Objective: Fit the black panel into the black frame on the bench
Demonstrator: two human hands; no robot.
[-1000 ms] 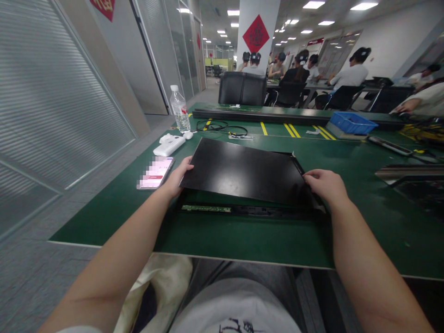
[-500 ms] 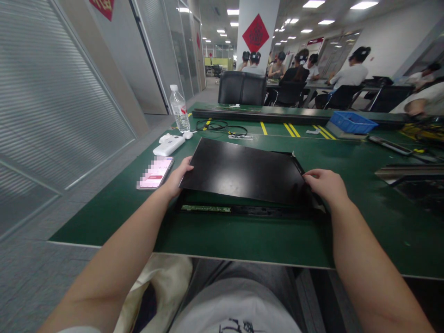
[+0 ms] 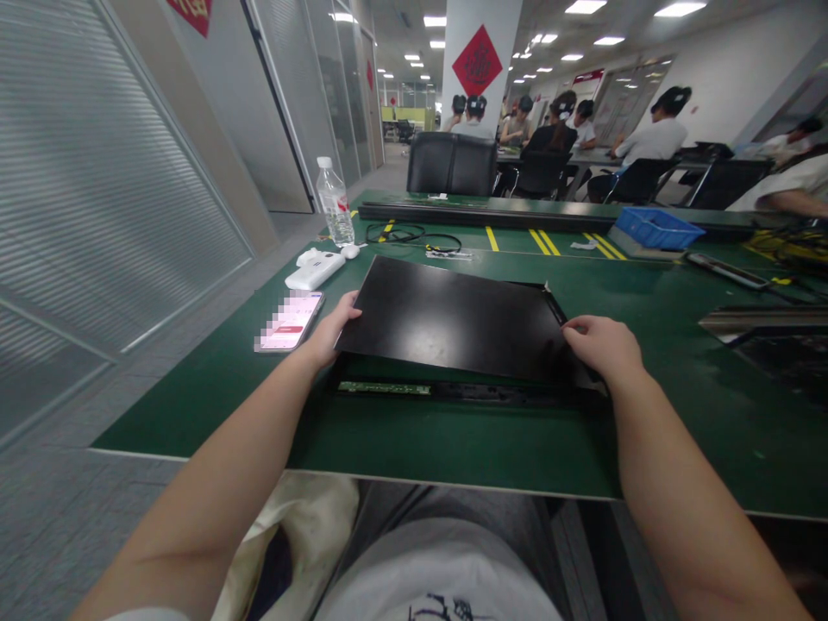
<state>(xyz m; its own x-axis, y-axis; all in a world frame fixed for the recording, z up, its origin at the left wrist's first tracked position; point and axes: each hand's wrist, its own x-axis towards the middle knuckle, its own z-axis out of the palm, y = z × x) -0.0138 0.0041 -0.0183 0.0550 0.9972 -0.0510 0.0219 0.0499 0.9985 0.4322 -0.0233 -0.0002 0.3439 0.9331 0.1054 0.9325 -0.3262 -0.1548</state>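
Observation:
A glossy black display panel (image 3: 446,319) is held tilted above the green table, its left side raised. My left hand (image 3: 336,329) grips its left edge, thumb on top and the other fingers mostly hidden beneath. At the right edge my right hand (image 3: 605,345) is closed, thumb and fingers pinching the panel where it meets a dark frame. Under the panel lies that thin black frame (image 3: 511,394), its near strip showing, with a green circuit board (image 3: 385,389) along the left part of the strip.
Left of the panel are a phone (image 3: 291,322), a white device (image 3: 315,270) and a water bottle (image 3: 335,207). A black cable (image 3: 414,235) lies behind. Farther right stand a blue bin (image 3: 658,228) and another dark panel (image 3: 776,345). Several people sit in the background.
My right hand has shifted slightly left along the panel's right edge. My left hand and the panel stay nearly where they were.

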